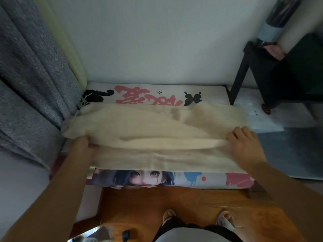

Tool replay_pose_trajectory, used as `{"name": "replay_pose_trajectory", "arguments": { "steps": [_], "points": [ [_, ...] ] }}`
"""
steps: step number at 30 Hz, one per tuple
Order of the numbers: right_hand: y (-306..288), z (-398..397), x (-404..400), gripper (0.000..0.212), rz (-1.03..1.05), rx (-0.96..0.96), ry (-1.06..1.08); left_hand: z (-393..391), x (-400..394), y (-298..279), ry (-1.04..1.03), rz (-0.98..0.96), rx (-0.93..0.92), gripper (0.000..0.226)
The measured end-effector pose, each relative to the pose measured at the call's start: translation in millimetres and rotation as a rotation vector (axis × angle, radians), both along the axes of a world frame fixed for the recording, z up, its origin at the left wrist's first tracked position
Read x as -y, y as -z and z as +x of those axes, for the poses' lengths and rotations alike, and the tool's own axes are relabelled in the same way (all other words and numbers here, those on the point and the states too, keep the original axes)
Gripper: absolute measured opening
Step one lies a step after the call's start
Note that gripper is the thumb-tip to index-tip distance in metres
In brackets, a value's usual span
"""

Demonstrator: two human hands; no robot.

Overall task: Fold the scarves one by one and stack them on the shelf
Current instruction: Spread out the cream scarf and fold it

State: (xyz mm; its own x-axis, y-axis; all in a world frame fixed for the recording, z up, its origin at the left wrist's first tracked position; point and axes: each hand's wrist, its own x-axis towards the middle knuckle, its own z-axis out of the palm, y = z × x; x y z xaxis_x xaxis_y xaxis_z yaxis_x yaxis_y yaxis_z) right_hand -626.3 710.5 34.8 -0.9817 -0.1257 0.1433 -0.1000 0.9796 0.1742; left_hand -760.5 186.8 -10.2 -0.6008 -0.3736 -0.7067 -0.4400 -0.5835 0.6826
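You are looking down at a cream scarf (157, 133) spread lengthwise, left to right, across a printed cushion (174, 180) that lies against a pale wall (157, 41). The cushion shows pink lettering along its far edge and a cartoon face along its near edge. The scarf is loosely doubled over, with soft ridges running along it and a few tassels at its far left end. Your left hand (82, 145) holds the scarf's left end; its fingers are tucked under the cloth, so how they lie cannot be told. Your right hand (244, 144) rests on the scarf's right end, knuckles up, fingers curled down and pinching a fold of the cloth. At the left hangs a grey curtain (31, 75), just beside the scarf's left end. At the far right stands a dark rack (253, 70), well apart from your hands. Nearest you, your feet stand on an orange wood floor (174, 203).
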Motion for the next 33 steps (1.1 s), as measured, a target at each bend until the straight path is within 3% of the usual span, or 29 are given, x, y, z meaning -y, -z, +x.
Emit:
{"name": "replay_pose_trajectory", "arguments": {
  "steps": [1,3,4,5,6,8,10,12,14,16,18,21,23,26,31,33],
  "points": [
    [4.6,11.2,-4.5,0.033,-0.001,0.013,-0.038,8.4,1.0,17.1,-0.013,0.056,0.086,0.046],
    [21.0,27.3,-8.5,0.037,0.029,0.101,-0.167,28.7,11.5,53.4,0.057,-0.191,0.152,0.069],
    [26.7,31.8,-6.4,0.038,0.055,0.191,-0.234,35.5,13.3,59.4,-0.023,-0.178,0.170,0.090],
    [30.8,33.7,-2.3,0.041,0.069,0.289,-0.299,43.2,3.0,48.3,-0.073,-0.214,0.155,0.110],
    [32.6,32.9,4.4,0.044,0.072,0.377,-0.351,50.5,-6.1,37.3,-0.055,-0.396,0.201,0.120],
    [28.7,19.4,25.5,0.035,0.033,0.438,-0.367,62.5,-28.8,24.8,0.128,-0.722,0.333,0.122],
    [21.9,-8.2,49.0,0.028,-0.089,0.448,-0.227,68.8,-43.7,13.1,0.365,-0.908,0.287,0.128],
    [18.3,-41.8,67.5,0.034,-0.220,0.453,-0.099,71.4,-37.8,24.1,0.532,-1.038,0.314,0.120],
    [16.0,-74.1,78.0,0.043,-0.301,0.539,-0.033,74.7,-28.4,29.4,0.585,-1.087,0.364,0.106],
    [17.6,-104.1,83.5,0.053,-0.304,0.599,0.014,77.3,-24.3,25.4,0.599,-1.267,0.361,0.088],
    [24.2,-133.7,86.4,0.060,-0.282,0.583,0.049,71.1,-25.0,15.3,0.703,-1.470,0.205,0.069],
    [43.7,-171.4,87.3,0.067,-0.226,0.558,0.053,16.6,-25.8,7.5,0.844,-1.442,-0.144,0.054],
    [57.4,-186.2,85.8,0.061,-0.178,0.559,0.046,-36.0,-20.0,10.2,0.997,-1.523,-0.187,0.056],
    [73.7,-192.8,76.6,0.040,-0.062,0.428,0.020,-97.3,1.2,23.7,1.253,-1.629,-0.079,0.061],
    [74.0,-189.6,58.3,0.028,-0.090,0.319,0.135,-132.0,28.1,16.4,1.422,-1.904,0.018,0.027],
    [67.8,-194.2,51.3,0.024,-0.117,0.233,0.176,-144.5,32.3,5.2,1.365,-1.966,-0.032,0.021]
  ]
}}
